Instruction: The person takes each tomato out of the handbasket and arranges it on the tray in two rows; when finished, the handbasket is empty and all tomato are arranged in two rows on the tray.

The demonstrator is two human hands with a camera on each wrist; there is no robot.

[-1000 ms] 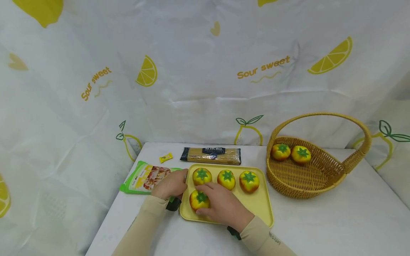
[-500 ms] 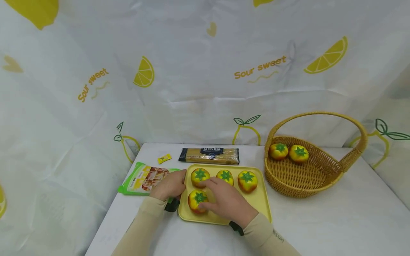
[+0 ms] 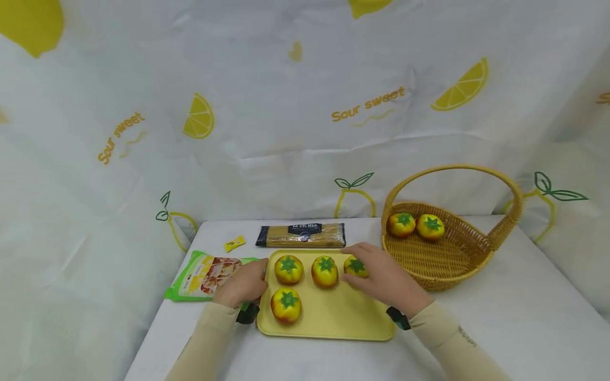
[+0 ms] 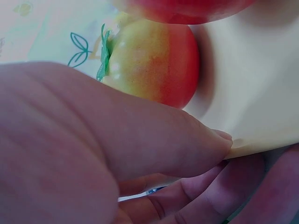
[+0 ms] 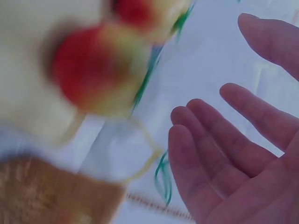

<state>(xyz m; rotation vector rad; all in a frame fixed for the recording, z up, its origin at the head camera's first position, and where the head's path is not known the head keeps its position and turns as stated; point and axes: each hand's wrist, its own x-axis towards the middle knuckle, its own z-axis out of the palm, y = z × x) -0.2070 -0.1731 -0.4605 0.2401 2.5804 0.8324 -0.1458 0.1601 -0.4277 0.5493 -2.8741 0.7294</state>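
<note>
Near the tray's [image 3: 348,317] rightmost fruit [image 3: 355,267], right grip [image 3: 387,278], thumb [image 5: 273,39] and fingers [image 5: 233,141] apart.

Through the head view I can read "Sour sweet" twice in orange on the white backdrop cloth [image 3: 267,174], once slanting steeply on the left and once nearly level right of centre, with a cut-off orange fragment at the far right edge. On the dark label of the pasta packet [image 3: 324,239] I make out white brand letters like "laskilla", though not surely. The print on the green-edged pouch [image 3: 209,275], the yellow sachet [image 3: 234,243] and the right sleeve [image 3: 440,330] is too small for me.
</note>
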